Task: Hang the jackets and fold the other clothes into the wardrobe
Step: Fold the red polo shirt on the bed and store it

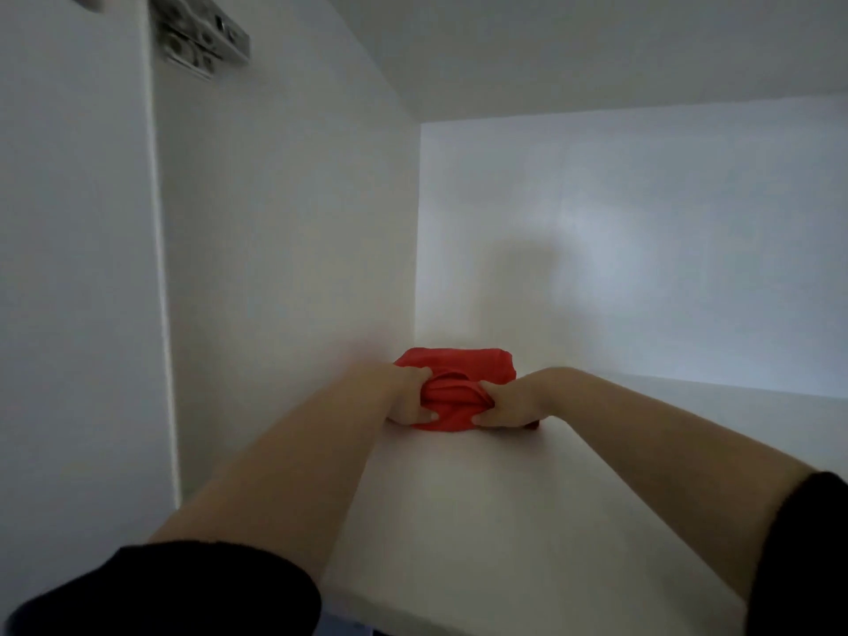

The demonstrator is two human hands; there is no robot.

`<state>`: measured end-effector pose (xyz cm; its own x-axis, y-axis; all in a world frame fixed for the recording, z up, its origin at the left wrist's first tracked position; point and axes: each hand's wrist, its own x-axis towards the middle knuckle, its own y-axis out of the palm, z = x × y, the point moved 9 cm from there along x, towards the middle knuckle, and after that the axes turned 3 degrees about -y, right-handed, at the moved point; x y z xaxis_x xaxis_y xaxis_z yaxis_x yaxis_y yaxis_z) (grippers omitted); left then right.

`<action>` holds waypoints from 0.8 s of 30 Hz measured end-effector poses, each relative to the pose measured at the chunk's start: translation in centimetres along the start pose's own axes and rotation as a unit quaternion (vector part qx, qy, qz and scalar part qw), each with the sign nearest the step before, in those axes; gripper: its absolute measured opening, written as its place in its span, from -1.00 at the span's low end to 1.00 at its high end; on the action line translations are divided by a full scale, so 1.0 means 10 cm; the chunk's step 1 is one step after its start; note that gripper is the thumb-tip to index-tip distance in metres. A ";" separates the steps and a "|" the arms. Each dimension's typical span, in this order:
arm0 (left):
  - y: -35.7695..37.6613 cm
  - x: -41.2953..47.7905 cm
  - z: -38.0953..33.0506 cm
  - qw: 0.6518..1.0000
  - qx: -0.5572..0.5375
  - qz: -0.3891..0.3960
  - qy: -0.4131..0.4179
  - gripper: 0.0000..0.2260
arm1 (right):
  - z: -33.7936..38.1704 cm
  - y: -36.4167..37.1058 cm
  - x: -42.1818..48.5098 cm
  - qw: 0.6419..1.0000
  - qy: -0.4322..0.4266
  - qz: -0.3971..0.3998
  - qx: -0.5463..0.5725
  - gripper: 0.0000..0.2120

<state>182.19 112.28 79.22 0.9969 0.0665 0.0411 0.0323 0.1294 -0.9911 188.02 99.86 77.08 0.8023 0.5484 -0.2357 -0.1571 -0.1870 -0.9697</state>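
A folded red garment (459, 374) lies on a white wardrobe shelf (504, 521), deep in the left back corner. My left hand (410, 397) grips its left side, thumb on the front and fingers curled over the top. On the right side, my right hand (500, 403) grips the same bundle in the same way. Both arms reach forward into the compartment, with black sleeves at the bottom of the view.
The compartment's white left wall (284, 268) and back wall (642, 250) close in around the garment. A metal door hinge (202, 36) sits at the top left on the wall's front edge. The shelf stretches away to the right.
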 end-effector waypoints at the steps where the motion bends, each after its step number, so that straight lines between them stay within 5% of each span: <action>1: 0.02 0.12 0.04 1.000 0.022 -0.005 -0.008 -0.36 | -0.02 -0.01 0.15 1.000 0.001 -0.006 0.007 -0.27; 10: 0.29 1.01 0.27 0.996 0.077 -0.021 -0.050 -0.41 | -0.26 -0.01 0.92 0.989 0.002 -0.110 0.097 -0.36; 24: 0.27 1.07 0.23 0.993 0.075 -0.084 -0.027 -0.41 | -0.34 -0.06 0.85 0.985 -0.002 -0.161 0.059 -0.39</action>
<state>192.77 115.64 77.29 0.9727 0.0841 0.2161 0.1838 0.2887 -0.9396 196.92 101.84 75.85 0.8191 0.5673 0.0855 0.0393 0.0933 -0.9949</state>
